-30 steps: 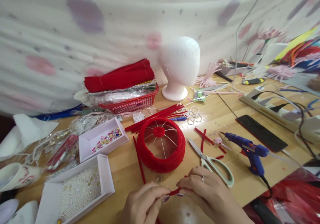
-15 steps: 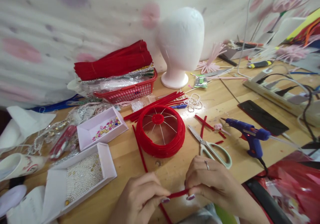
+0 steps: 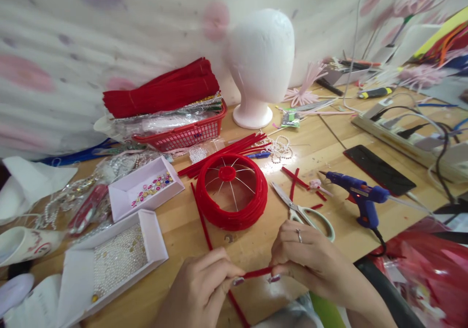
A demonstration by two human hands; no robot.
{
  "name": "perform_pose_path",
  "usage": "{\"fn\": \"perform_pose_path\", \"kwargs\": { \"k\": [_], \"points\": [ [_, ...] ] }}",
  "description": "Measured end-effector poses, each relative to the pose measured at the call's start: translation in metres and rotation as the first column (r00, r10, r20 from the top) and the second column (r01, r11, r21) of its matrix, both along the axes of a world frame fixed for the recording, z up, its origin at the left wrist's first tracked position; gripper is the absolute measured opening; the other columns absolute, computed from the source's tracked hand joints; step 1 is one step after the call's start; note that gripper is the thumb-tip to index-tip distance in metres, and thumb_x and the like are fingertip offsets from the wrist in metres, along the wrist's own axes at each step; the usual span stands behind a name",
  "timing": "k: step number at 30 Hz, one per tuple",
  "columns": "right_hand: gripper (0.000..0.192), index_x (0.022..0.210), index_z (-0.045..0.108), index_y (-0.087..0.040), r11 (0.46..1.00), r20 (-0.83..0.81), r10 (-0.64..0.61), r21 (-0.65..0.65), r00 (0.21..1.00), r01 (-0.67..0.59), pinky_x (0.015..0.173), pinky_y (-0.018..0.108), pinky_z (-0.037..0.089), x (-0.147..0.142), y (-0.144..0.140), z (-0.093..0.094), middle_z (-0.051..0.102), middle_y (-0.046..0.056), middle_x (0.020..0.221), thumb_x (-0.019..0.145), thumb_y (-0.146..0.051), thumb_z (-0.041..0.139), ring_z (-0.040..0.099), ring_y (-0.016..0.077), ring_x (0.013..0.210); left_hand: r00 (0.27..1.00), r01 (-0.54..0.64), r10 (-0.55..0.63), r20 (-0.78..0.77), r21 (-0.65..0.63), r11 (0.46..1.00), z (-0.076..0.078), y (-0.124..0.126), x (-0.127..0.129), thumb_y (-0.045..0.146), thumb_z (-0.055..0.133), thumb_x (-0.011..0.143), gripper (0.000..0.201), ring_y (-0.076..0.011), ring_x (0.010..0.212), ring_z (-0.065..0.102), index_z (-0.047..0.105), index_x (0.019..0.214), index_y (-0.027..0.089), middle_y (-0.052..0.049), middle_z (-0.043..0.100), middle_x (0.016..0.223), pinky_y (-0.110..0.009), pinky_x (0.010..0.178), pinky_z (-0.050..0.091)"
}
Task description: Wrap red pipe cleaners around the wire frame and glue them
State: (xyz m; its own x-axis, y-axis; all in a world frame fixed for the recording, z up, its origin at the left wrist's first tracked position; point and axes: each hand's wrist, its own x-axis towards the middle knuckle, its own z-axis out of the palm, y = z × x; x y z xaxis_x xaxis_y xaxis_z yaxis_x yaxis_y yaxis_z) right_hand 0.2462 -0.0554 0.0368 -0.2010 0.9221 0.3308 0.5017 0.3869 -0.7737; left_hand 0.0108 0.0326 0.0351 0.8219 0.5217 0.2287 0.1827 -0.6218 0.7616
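Observation:
A short red pipe cleaner is stretched between my two hands at the front of the table. My left hand pinches its left end, and my right hand, with a ring on one finger, pinches the other end. Beneath my left hand a longer red pipe cleaner lies on the wood. Just beyond my hands sits a round red frame, its rim thickly wrapped and thin wire spokes running to a small red hub. Scissors with pale green handles lie beside my right hand.
White trays of gems and pearl beads stand at left. A blue glue gun, a phone and a power strip are at right. Behind are a white foam head and a red basket with red pipe cleaners on top.
The view has shifted slightly, so the table's things appear a little further left. Both hands keep their pinch on the short red pipe cleaner, which looks slightly higher and less tilted.

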Motion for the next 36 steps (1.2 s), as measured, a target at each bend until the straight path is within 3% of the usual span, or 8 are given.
{"fn": "perform_pose_path", "kwargs": {
  "k": [7,13,18,23,28,30,33,36],
  "points": [
    [0.030,0.084,0.066,-0.019,1.000,-0.017,0.010,0.007,1.000,-0.009,0.070,0.027,0.043,0.004,-0.001,0.002,0.067,0.000,0.072,0.104,-0.037,0.053,0.060,0.0113,0.069,1.000,0.026,-0.026,0.004,-0.030,0.999,0.000,0.001,0.001,0.008,0.049,0.097,0.023,-0.0098,0.064,0.065,0.068,0.091,0.020,0.001,0.067,0.076,-0.017,0.058,0.047],
    [0.033,0.085,0.066,-0.019,1.000,0.057,-0.014,-0.011,0.998,0.015,0.069,0.028,0.043,0.006,0.000,0.008,0.065,0.001,0.073,0.106,-0.035,0.047,0.058,0.0127,0.071,0.994,0.103,-0.102,-0.029,0.039,0.994,0.004,0.001,0.015,0.013,0.055,0.098,0.019,-0.0155,0.081,0.065,0.071,0.104,0.021,-0.003,0.073,0.089,-0.023,0.071,0.051],
    [0.034,0.084,0.067,-0.019,0.999,-0.002,0.045,-0.014,0.999,-0.045,0.071,0.027,0.043,0.005,0.000,0.005,0.068,0.001,0.073,0.106,-0.037,0.048,0.059,0.0125,0.071,0.985,0.172,-0.173,0.000,0.088,0.981,0.003,-0.002,0.024,0.011,0.051,0.099,0.025,-0.0143,0.071,0.059,0.072,0.088,0.020,-0.001,0.070,0.073,-0.027,0.068,0.046],
    [0.034,0.084,0.068,-0.019,0.996,-0.031,0.088,0.001,0.996,-0.088,0.072,0.027,0.044,0.006,0.000,0.002,0.071,0.000,0.073,0.105,-0.040,0.051,0.061,0.0112,0.070,0.967,0.247,-0.251,0.037,0.087,0.965,-0.003,0.003,0.020,0.010,0.052,0.097,0.024,-0.0139,0.067,0.058,0.071,0.087,0.019,-0.001,0.067,0.068,-0.028,0.067,0.043],
    [0.035,0.081,0.067,-0.020,0.998,0.000,-0.049,0.040,0.999,0.049,0.070,0.025,0.046,0.020,-0.002,0.008,0.069,0.000,0.070,0.105,-0.038,0.050,0.063,0.0110,0.069,0.972,0.233,-0.234,0.005,0.081,0.969,-0.002,0.011,0.009,0.021,0.051,0.102,0.025,-0.0135,0.067,0.061,0.073,0.091,0.021,-0.001,0.068,0.068,-0.024,0.063,0.046],
    [0.030,0.081,0.067,-0.020,0.981,0.034,-0.188,0.051,0.982,0.186,0.066,0.025,0.047,0.022,-0.008,0.014,0.069,0.000,0.071,0.104,-0.034,0.053,0.064,0.0118,0.069,0.990,0.144,-0.143,-0.023,0.103,0.984,0.000,0.012,0.008,0.024,0.050,0.103,0.027,-0.0136,0.066,0.063,0.073,0.090,0.022,-0.001,0.067,0.068,-0.023,0.061,0.048],
    [0.018,0.090,0.068,-0.022,0.914,0.103,-0.396,0.143,0.912,0.381,0.057,0.024,0.046,0.012,-0.016,0.019,0.067,0.000,0.069,0.102,-0.031,0.059,0.063,0.0124,0.063,1.000,-0.004,0.007,-0.018,0.158,0.987,0.002,0.012,0.014,0.022,0.049,0.102,0.026,-0.0137,0.065,0.064,0.073,0.093,0.022,-0.001,0.067,0.071,-0.021,0.059,0.049],
    [0.019,0.114,0.067,-0.021,0.922,0.202,-0.373,0.188,0.905,0.338,0.052,0.024,0.044,-0.010,-0.019,0.016,0.068,0.000,0.069,0.102,-0.032,0.057,0.064,0.0130,0.059,0.999,-0.041,0.042,-0.006,0.175,0.984,0.004,0.009,0.024,0.018,0.049,0.101,0.025,-0.0135,0.064,0.063,0.073,0.097,0.021,0.000,0.066,0.070,-0.021,0.058,0.049]
  ]
}}
